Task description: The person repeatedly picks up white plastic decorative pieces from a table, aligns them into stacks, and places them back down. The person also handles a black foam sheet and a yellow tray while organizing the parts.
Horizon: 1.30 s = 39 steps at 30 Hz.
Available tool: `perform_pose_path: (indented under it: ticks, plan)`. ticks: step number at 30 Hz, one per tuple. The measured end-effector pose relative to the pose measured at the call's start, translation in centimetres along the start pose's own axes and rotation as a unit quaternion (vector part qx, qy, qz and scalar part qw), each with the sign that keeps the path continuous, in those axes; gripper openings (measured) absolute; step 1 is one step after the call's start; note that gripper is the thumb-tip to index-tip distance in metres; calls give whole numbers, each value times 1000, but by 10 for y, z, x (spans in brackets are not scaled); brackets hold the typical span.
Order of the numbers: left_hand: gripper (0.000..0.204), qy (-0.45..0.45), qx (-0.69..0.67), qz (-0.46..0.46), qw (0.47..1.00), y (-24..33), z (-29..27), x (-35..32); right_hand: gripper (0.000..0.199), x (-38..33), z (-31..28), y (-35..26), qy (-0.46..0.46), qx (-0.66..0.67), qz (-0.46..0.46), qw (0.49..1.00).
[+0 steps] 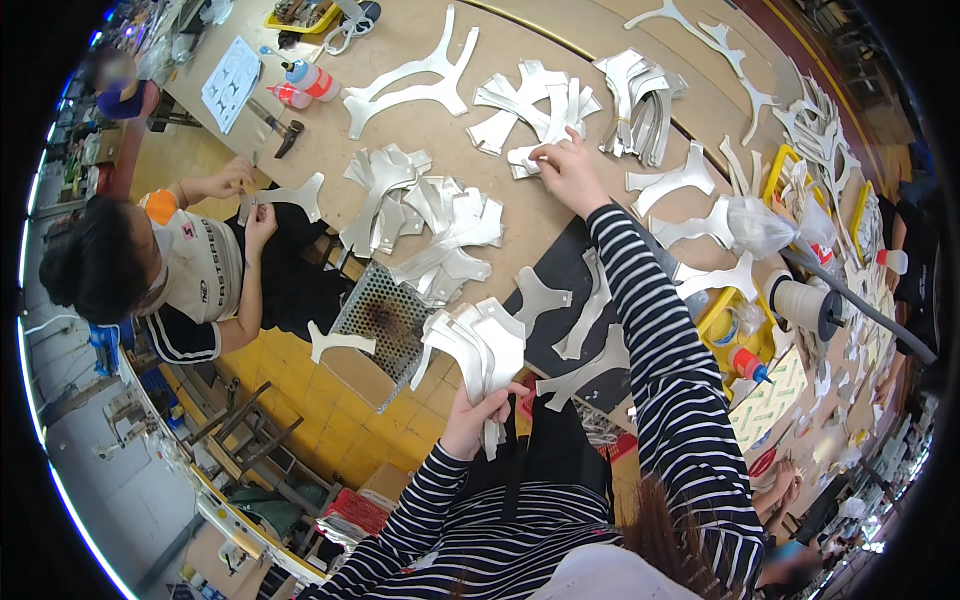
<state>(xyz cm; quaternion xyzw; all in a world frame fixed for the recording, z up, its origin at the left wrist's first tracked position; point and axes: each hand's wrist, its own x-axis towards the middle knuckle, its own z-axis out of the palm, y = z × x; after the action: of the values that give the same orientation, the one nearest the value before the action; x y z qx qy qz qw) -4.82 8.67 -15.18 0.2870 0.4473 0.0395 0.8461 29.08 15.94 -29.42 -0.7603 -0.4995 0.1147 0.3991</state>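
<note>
My left hand (466,424) is closed round the narrow lower end of a fanned stack of white cut pieces (485,345), held in front of my body. My right arm reaches far across the table. At its end, my right hand (573,175) has its thumb and fingers on a small white piece (521,161), just below a pile of branched white pieces (535,100). Its fingertips are partly hidden, but look closed on that piece. More heaped white pieces (385,195) lie left of it, with another overlapping pile (450,235) nearer me.
A co-worker (200,260) at the left holds one branched piece. Near that person are a hammer (285,130), glue bottles (312,80) and a perforated metal box (385,320). Single pieces lie on a black mat (570,280). A yellow basket (722,325) and thread spool (803,303) stand right.
</note>
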Motion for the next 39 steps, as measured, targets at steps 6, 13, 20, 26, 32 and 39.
perform_pose_path:
  ticks: [6,13,20,26,32,39]
  plan:
    - [34,6,7,23,1000,-1,0,0,12,-67,-58,-39,55,235,274,931]
    - [43,-18,-19,40,999,7,13,4,14,-216,-129,-47,166,212,383,884]
    - [41,-26,36,13,999,-1,35,4,39,-339,-205,-8,153,-109,469,863]
    - [40,-63,50,-22,997,-15,44,2,38,-332,-224,-7,100,-154,460,869]
    - [40,-66,38,-18,997,-15,44,1,29,-201,-150,-41,126,73,235,961]
    - [42,-51,25,6,998,-3,25,-6,37,-47,-21,-7,55,-84,198,975]
